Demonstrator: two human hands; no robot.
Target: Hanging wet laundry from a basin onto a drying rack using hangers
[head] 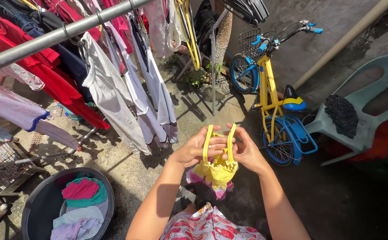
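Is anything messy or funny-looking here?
Nothing really stands out. Both hands hold a small yellow garment by its straps, clothes hang on the rail, and the yellow bike stands upright.

Both hands, left hand [198,149] and right hand [246,150], hold a yellow garment [218,169] by its straps.

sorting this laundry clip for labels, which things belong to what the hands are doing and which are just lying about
In hand:
left hand and right hand gripping the small yellow strappy garment
grey metal clothes rail hung with shirts
round black tub of damp clothes

Lying about:
yellow and blue child's bicycle
pale green plastic chair
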